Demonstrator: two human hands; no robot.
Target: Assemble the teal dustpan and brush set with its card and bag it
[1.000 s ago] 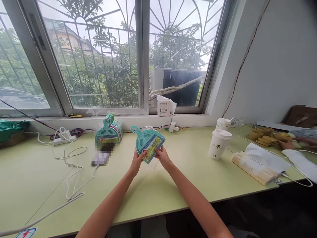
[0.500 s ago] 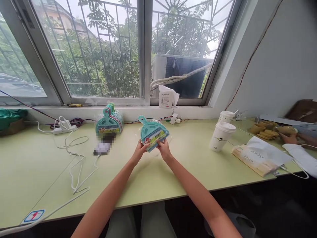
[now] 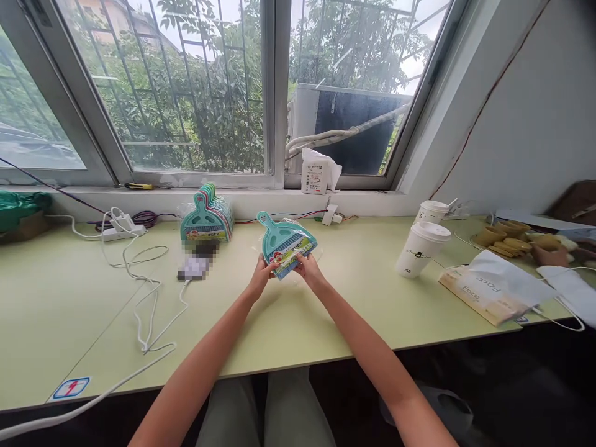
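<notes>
Together, left hand (image 3: 261, 278) and right hand (image 3: 308, 268) pinch the lower edge of the teal mini dustpan set (image 3: 286, 244); its handle points up-left, away from both.

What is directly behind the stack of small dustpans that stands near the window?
Behind the stack of dustpans is the white window ledge, then the window glass. Purple cable lies to its left. Whatever sits on the table right behind the stack is covered.

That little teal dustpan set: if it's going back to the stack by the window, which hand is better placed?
Probably the left hand. Both hands grip the dustpan set, the right hand too, but the stack stands on the left side, nearer the left hand.
</notes>
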